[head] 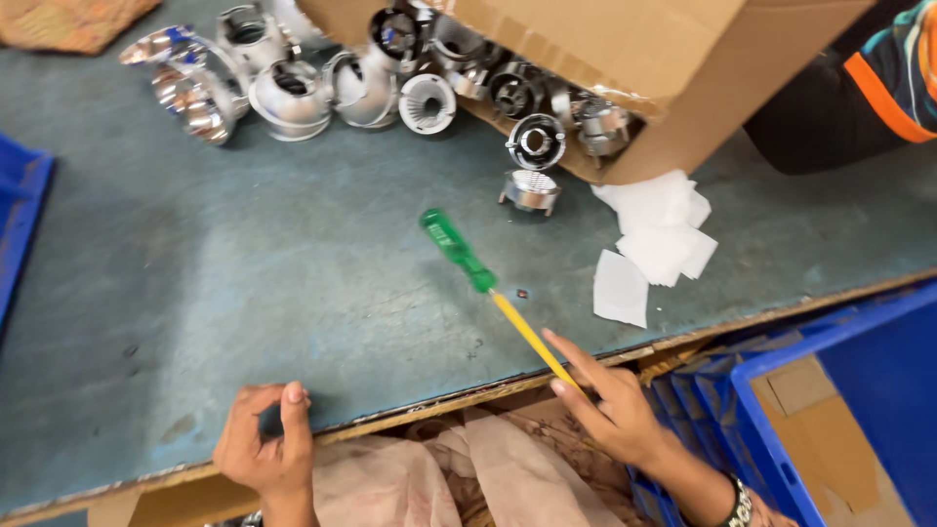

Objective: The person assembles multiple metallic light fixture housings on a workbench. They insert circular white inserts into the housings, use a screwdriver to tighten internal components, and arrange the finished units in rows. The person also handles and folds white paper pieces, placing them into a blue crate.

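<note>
Two hands sit at the table [195, 283] edge; the right hand [610, 405] pinches the yellow shaft of a screwdriver [488, 288], green handle out over the table; the left hand [265, 444] curls loosely, empty; chrome parts [293, 93] lie beyond.

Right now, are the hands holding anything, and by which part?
The right hand pinches the screwdriver by the tip end of its yellow shaft, green handle pointing away over the table. The left hand holds nothing visible, curled at the table edge.
</note>
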